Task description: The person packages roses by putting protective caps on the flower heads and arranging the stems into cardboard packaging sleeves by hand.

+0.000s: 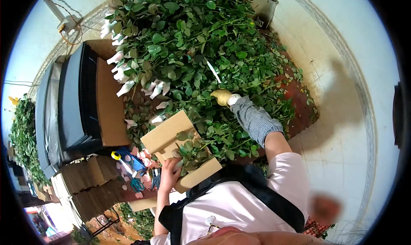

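Observation:
My bare left hand (170, 173) is closed round a small bunch of leafy rose stems (192, 154) lying on a sheet of corrugated cardboard (168, 131) close to my body. Part of the bunch is hidden behind the fingers. My right hand (222, 97), in a yellow glove with a checked sleeve above it, reaches over a large heap of leafy rose stems (184, 44). Its fingers are curled among the leaves, and what they hold is too small to make out. White-wrapped flower heads (125, 88) stick out along the heap's left side.
At the left stand dark panels (77, 95) and a brown cardboard box (112, 103). Stacked cardboard (92, 183) lies below them. Near my left hand are a yellow cutter (116, 156), teal scissors (137, 184) and loose pink petals (147, 161). A wall (351, 74) curves along the right.

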A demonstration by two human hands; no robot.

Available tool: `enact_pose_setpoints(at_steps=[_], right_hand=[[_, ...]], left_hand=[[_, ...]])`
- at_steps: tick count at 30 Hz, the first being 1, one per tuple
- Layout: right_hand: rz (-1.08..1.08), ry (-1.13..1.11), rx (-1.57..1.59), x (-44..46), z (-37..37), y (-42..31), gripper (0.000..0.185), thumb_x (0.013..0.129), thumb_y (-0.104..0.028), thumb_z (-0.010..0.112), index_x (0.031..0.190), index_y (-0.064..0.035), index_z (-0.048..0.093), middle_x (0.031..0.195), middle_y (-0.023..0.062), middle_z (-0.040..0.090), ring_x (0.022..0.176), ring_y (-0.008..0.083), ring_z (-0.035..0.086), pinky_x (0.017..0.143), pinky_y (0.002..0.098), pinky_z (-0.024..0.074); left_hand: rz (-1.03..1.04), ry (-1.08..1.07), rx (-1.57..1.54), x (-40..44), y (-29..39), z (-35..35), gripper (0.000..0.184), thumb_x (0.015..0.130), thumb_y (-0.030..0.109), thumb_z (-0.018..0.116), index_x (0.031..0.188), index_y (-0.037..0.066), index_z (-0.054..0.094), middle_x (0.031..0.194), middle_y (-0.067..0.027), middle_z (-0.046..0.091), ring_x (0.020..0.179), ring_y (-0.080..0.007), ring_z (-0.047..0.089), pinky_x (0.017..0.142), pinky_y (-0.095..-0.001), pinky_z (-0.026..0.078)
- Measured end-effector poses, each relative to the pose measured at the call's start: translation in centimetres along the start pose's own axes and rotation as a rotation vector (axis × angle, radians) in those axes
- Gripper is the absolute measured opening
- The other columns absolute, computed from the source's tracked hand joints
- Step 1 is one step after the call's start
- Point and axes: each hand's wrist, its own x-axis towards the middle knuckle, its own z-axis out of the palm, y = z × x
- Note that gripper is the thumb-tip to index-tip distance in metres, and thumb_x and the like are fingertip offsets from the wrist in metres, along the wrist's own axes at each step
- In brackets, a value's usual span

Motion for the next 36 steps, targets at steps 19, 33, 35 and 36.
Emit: enact_pose_setpoints(at_steps=[19,33,35,36], right_hand=[[0.285,0.328,-0.461,7.5,-22.3,-15.8,0.027,0.086,-0.016,0.067,0.112,-0.0086,0.068,0.087,0.0054,0.074,0.077,0.0257,0.072,0.058,0.0356,0.0535],[0.075,-0.049,-0.461,-1.8,-9.7,-7.1,0.037,0.082,-0.010,0.066,0.119,-0.0121,0.066,0.112,0.0082,0.068,0.108,0.0264,0.063,0.105,0.0425,0.0424],[0.125,-0.265,-0.334,-2.9,-11.3,-7.4,0.060,0.080,-0.025,0.070,0.137,-0.0136,0.055,0.130,0.0133,0.062,0.116,0.0302,0.060,0.102,0.0469,0.0451],[-0.003,-0.012,-0.284,-2.9,-11.7,-7.5,0.051,0.083,-0.023,0.070,0.132,-0.0114,0.058,0.122,0.0125,0.065,0.109,0.0294,0.062,0.096,0.0464,0.0486]], left_hand=[[0.019,0.012,-0.019,-0.4,-0.3,0.0,0.038,0.077,0.002,0.069,0.115,0.003,0.065,0.111,-0.0148,0.061,0.107,-0.0360,0.055,0.095,-0.0415,0.045],[0.024,0.039,-0.031,-0.7,-0.8,0.6,0.037,0.077,0.005,0.070,0.114,0.004,0.066,0.108,-0.0162,0.061,0.105,-0.0372,0.056,0.093,-0.0430,0.046],[0.027,0.044,-0.028,-0.5,-0.9,0.4,0.037,0.077,0.006,0.071,0.114,0.004,0.066,0.107,-0.0165,0.062,0.104,-0.0375,0.057,0.092,-0.0429,0.046],[0.023,0.053,-0.032,-0.4,-0.9,0.5,0.037,0.077,0.006,0.071,0.114,0.004,0.066,0.107,-0.0165,0.062,0.104,-0.0375,0.057,0.092,-0.0429,0.046]])
